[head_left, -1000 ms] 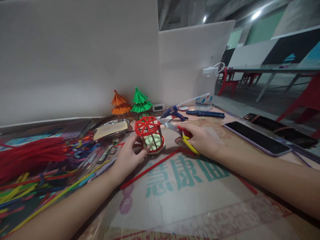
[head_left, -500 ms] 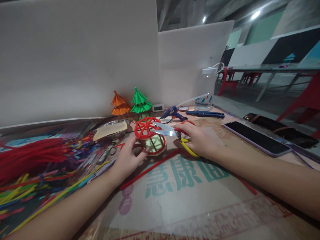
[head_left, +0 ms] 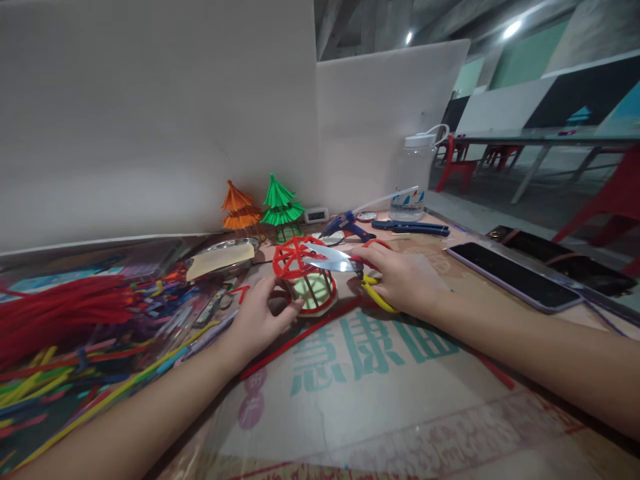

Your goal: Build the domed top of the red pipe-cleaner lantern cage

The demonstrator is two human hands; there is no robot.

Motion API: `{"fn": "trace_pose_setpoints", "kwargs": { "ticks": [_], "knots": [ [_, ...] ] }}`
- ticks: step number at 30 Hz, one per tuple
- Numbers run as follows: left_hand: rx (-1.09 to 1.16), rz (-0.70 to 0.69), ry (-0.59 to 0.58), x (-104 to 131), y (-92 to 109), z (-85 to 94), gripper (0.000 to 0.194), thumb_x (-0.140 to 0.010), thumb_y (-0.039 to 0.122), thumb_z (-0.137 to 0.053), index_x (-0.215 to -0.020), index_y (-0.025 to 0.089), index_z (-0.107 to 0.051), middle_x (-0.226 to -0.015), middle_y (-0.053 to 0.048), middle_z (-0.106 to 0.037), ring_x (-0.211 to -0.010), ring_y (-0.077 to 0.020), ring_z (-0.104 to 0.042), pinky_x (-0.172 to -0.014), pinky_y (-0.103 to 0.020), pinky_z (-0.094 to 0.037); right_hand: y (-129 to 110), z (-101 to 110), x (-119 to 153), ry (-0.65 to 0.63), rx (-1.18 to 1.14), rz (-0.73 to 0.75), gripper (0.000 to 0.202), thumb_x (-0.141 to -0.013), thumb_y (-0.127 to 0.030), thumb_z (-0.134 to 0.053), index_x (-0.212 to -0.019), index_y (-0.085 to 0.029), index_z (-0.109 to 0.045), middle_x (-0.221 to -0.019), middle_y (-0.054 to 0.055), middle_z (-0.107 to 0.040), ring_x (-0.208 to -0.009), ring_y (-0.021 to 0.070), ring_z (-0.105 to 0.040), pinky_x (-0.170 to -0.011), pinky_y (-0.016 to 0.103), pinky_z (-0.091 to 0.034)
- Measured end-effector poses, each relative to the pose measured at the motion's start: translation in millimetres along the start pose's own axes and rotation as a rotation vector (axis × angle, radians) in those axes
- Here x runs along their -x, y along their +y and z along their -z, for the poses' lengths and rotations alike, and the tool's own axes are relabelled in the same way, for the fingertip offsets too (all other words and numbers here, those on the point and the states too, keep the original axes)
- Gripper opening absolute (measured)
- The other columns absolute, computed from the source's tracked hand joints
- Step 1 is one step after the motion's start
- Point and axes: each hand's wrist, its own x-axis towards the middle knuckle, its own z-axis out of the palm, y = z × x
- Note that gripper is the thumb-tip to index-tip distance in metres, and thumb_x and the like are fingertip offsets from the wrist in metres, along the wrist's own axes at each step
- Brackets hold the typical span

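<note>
A small round frame (head_left: 316, 291) with a red spoked top and a red-rimmed pale green base stands in the middle of the table. My left hand (head_left: 265, 312) grips its left side, thumb and fingers around the posts. In my right hand (head_left: 400, 277) are scissors (head_left: 336, 259) with red and yellow handles, their blades parted and reaching over the right part of the red top. A long red strip (head_left: 295, 345) lies on the table in front of the frame, partly under the scissors' handles.
Orange (head_left: 239, 210) and green (head_left: 281, 207) pagoda models stand behind. A glue gun (head_left: 347, 227), pliers (head_left: 410, 229) and water bottle (head_left: 411, 177) are at the back; a phone (head_left: 513, 277) lies right. Colourful strips (head_left: 55, 320) fill the left side.
The round frame has shifted slightly right and toward me, along with my left hand. My right hand and the scissors have barely moved.
</note>
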Motion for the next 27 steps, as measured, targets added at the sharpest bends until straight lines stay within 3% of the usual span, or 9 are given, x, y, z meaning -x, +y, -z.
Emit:
{"fn": "trace_pose_setpoints", "kwargs": {
  "ticks": [8, 15, 22, 27],
  "knots": [
    [0.006, 0.004, 0.000, 0.6, -0.3, -1.4, 0.021, -0.085, 0.034, -0.065, -0.101, 0.020, -0.061, -0.100, -0.006, -0.068, -0.088, -0.0216, -0.072, -0.081, -0.035, -0.059, 4.4, -1.4, 1.8, 0.029, -0.010, 0.042, 0.050, -0.081, -0.021, -0.072, -0.129, -0.032, -0.067, -0.117, 0.001, -0.074, -0.088, 0.0202, -0.069, -0.067, 0.027, -0.049],
    [0.025, 0.027, -0.010, -1.6, -0.2, -1.5, 0.021, -0.086, 0.036, -0.064, -0.099, 0.020, -0.061, -0.097, -0.005, -0.067, -0.087, -0.0208, -0.069, -0.080, -0.035, -0.057, 10.7, -12.6, 0.8, 0.075, -0.184, 0.107, 0.038, -0.087, -0.035, -0.070, -0.123, -0.023, -0.069, -0.110, 0.006, -0.076, -0.094, 0.0224, -0.070, -0.082, 0.031, -0.053],
    [-0.106, 0.045, 0.032, -7.4, -7.9, 0.4, 0.027, -0.083, 0.044, -0.066, -0.089, 0.019, -0.060, -0.095, -0.006, -0.060, -0.086, -0.0219, -0.061, -0.078, -0.037, -0.052, 11.4, -18.2, -3.6, 0.072, -0.248, -0.078, 0.043, -0.085, -0.037, -0.074, -0.126, -0.024, -0.069, -0.105, 0.004, -0.076, -0.085, 0.0217, -0.070, -0.073, 0.030, -0.055],
    [0.028, 0.217, 0.118, -7.2, -21.7, -0.9, 0.046, -0.081, 0.051, -0.068, -0.109, 0.019, -0.050, -0.094, -0.004, -0.062, -0.083, -0.0218, -0.063, -0.080, -0.039, -0.052, 15.6, -22.6, -9.7, 0.087, -0.309, -0.198, 0.044, -0.082, -0.038, -0.075, -0.123, -0.022, -0.069, -0.101, 0.005, -0.077, -0.080, 0.0227, -0.069, -0.069, 0.032, -0.055]
  ]
}}
